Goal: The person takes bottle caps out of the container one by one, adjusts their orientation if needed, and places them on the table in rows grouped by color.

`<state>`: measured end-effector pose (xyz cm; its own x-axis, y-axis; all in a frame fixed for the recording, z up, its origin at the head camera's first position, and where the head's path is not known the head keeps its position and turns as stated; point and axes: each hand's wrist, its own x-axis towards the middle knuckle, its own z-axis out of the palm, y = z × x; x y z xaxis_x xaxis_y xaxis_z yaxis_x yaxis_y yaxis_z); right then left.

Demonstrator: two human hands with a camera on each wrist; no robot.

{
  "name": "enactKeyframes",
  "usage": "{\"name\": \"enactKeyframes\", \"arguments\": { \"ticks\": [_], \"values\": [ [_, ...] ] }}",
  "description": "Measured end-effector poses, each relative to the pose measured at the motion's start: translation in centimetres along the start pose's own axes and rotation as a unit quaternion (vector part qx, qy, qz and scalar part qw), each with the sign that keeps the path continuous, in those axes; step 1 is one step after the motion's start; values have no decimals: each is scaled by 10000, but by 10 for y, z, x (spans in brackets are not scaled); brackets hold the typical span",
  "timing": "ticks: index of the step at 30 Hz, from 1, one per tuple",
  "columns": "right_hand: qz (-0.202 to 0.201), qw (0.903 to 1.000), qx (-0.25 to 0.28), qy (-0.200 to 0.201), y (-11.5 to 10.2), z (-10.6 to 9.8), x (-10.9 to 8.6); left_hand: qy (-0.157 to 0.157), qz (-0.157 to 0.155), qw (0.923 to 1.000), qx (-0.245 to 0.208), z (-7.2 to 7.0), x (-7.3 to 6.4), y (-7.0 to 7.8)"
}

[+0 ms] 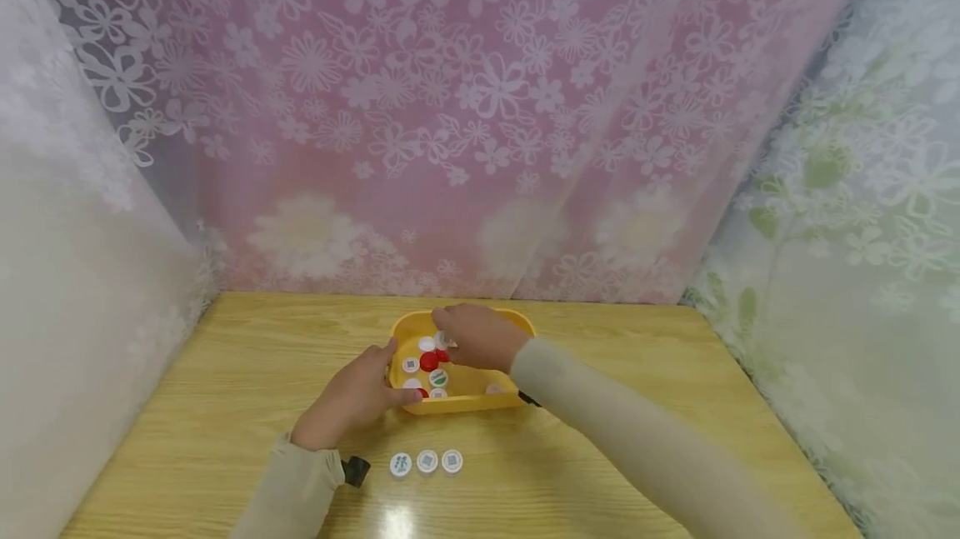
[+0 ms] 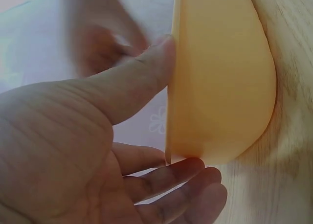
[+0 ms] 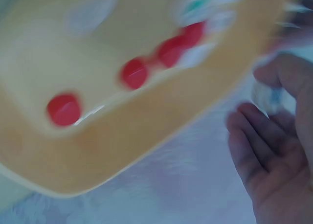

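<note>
A yellow plastic bin (image 1: 468, 406) with rounded corners stands on the table, and several red and white bottle caps lie inside it. Among them are a red cap (image 1: 428, 362) and a white cap with green print (image 1: 438, 378). My left hand (image 1: 356, 399) grips the bin's near left corner, thumb on the rim (image 2: 173, 18). Over the bin's far side is my right hand (image 1: 483, 337). In the right wrist view that hand (image 3: 281, 150) pinches a white bottle cap (image 3: 266, 97) between thumb and finger, blurred by motion.
Three white printed caps, with the leftmost cap (image 1: 401, 465) nearest my left wrist, lie in a row on the wooden table (image 1: 600, 472) in front of the bin. A pink floral curtain (image 1: 450, 147) hangs behind the table, with pale floral curtains on both sides.
</note>
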<state>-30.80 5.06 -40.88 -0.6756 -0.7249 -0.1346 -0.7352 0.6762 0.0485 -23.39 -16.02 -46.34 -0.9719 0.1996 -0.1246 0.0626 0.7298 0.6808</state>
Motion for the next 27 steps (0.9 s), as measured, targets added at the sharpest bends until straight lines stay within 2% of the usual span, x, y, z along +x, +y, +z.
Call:
{"name": "enactKeyframes", "arguments": {
  "ticks": [3, 5, 7, 10, 14, 17, 21, 27],
  "values": [
    [-201, 9918, 910, 870, -9, -13, -40, -5, -30, 10000, -73, -1, 1, 0],
    [-334, 9867, 1152, 1101, -18, -9, -71, 4, -35, 9999, -115, 0, 2, 0],
    [-388, 9842, 1342, 1085, -25, 6, -97, 20, -46, 9999, -137, 2, 2, -1],
    [-210, 9882, 1375, 647, -33, 36, -118, 17, -99, 9999, -113, 3, 3, -3],
    [17, 9919, 1266, 127, -37, 68, -121, 21, -168, 9998, -60, 0, 4, -4],
    [18, 9945, 1043, 88, -40, 82, -117, 54, -202, 9997, -94, -1, 3, -4],
    [36, 9969, 773, 109, -42, 91, -113, 9, -245, 9995, -185, 2, 2, -4],
    [110, 9984, 542, 113, -45, 91, -108, 15, -248, 9996, -101, 2, 1, -1]
  ]
}}
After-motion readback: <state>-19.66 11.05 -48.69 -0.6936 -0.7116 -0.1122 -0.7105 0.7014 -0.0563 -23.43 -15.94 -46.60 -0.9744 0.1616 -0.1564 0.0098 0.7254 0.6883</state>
